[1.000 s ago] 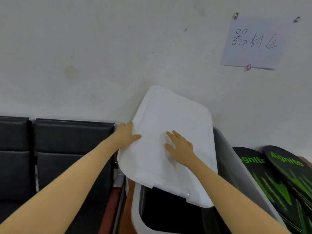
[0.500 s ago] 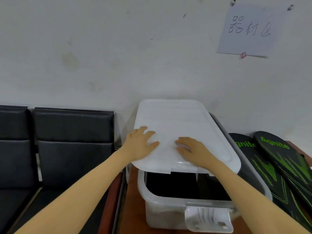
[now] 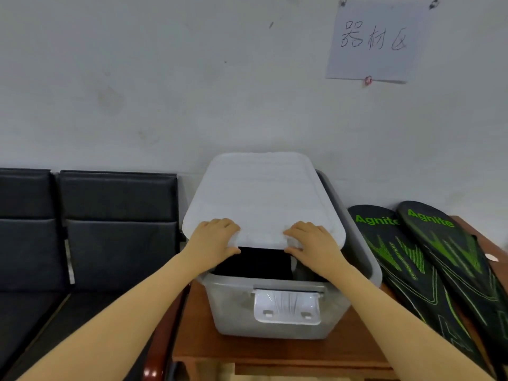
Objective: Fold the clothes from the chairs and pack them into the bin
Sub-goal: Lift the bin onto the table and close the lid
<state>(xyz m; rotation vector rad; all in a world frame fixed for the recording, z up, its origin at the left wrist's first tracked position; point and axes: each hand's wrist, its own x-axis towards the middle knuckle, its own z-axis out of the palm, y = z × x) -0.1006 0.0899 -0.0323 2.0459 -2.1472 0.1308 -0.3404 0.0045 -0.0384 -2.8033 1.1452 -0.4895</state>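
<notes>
Translucent smooth plastic bin (image 3: 275,306) and lid (image 3: 261,199), matt padded black chairs (image 3: 118,221), glossy wooden table (image 3: 198,342).

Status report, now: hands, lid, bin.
Left hand and right hand both grip lid near edge. Lid tilted over bin, front gap open, dark clothes inside. Nothing in the way.

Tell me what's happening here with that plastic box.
A person grips the near edge of a white lid with the left hand and right hand, holding it over a clear bin on a wooden table. The lid covers most of the bin, but the front gap is open, showing dark clothing inside. The front latch is unfastened.
</notes>
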